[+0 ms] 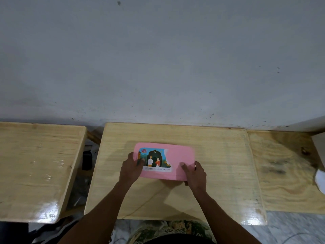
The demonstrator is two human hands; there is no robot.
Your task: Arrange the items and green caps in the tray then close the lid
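Note:
A pink rectangular lid with a colourful sticker lies flat over the tray in the middle of the wooden table. The tray and whatever is inside it are hidden beneath the lid. My left hand grips the lid's left edge, thumb on the sticker. At the lid's near right corner my right hand holds on, thumb pressing on top and fingers wrapped round the side. No green caps are visible.
A second wooden table stands to the left across a narrow gap. A plywood board adjoins on the right, with something white at its right edge. A grey wall rises directly behind the tables.

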